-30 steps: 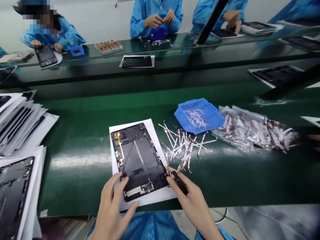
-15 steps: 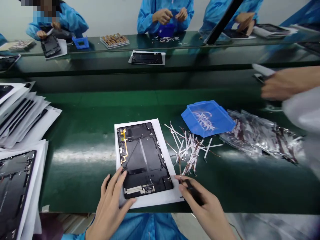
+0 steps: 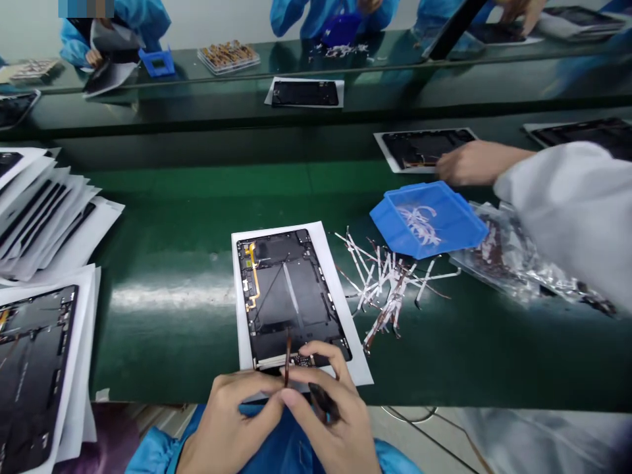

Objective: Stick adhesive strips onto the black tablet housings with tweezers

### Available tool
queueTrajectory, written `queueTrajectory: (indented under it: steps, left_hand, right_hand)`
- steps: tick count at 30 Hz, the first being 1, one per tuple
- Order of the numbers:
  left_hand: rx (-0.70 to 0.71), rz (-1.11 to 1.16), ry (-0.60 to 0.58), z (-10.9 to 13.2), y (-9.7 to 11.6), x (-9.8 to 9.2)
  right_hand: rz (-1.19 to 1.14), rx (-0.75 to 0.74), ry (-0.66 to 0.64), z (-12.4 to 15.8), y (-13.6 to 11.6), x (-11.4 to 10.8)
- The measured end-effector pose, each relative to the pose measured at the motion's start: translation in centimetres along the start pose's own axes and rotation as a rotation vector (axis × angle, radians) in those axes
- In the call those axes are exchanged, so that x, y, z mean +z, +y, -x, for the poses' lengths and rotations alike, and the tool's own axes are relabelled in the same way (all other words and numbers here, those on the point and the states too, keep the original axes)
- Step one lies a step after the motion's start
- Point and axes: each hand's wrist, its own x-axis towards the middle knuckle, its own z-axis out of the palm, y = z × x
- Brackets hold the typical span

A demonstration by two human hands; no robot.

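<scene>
Green bench top (image 3: 162,355) is being crossed by a pale streak of reflected light, and both hands are being held at its near edge. A thin brown strip (image 3: 288,352) is being pinched by its near end, where the fingertips of both hands are meeting. The left hand (image 3: 220,421) is being held narrow, thumb and forefinger together at that end; the right hand (image 3: 345,411) is being held just as near, with a dark-handled tool (image 3: 323,400) being cradled in it. How the pinch is being shared cannot be told.

From the fingertips the brown strip is pointing away from the body, its free end being held over the lower part of an open tablet housing (image 3: 274,296). Its long axis is running roughly along that of the housing, which is leaning slightly leftward at its far end; whether the two are touching cannot be told. The housing is lying on a white sheet (image 3: 358,372), just beyond both hands, neither being clearly nearer.

Further out, to the right, loose strips (image 3: 390,283) are lying tangled, with a blue tray (image 3: 459,230) standing just behind them. Beyond the tray, a second housing (image 3: 429,145) is being reached by a co-worker's hand (image 3: 464,162).
</scene>
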Motion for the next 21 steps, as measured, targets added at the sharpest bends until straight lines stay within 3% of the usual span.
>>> queueTrajectory:
  steps: [4,7,11,21]
  left_hand:
    - [-0.282,0.335,-0.087,-0.4,-0.6,-0.1]
    - [-0.41,0.529,-0.115,-1.0,-0.8,-0.3]
    - [-0.451,0.6,-0.118,-1.4,-0.8,-0.6]
    - [-0.454,0.615,-0.174,-0.9,-1.4,-0.5]
  right_hand:
    - [-0.077,-0.021,0.106,0.2,0.0,-0.5]
    - [-0.237,-0.008,0.056,-0.1,-0.5,-0.3]
    - [-0.33,-0.006,0.046,-0.8,-0.8,0.5]
    - [-0.264,0.152,0.114,-1.7,-0.2,0.0]
